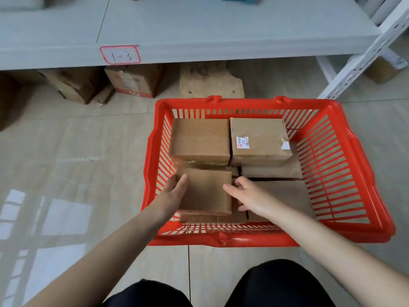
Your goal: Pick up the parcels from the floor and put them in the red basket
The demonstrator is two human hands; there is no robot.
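A red basket stands on the tiled floor in front of me, holding several brown cardboard parcels. One parcel lies at the near left of the basket on top of others. My left hand grips its left edge, thumb on top. My right hand is at its right edge, fingers spread and touching the side. Behind it lie a plain parcel and a parcel with a white "221" label. Flatter parcels sit underneath on the right.
A grey metal shelf with a red-bordered tag runs across the top. Cardboard boxes and a wooden board sit under it. A white shelf post slants at the right. My dark-trousered knees are below.
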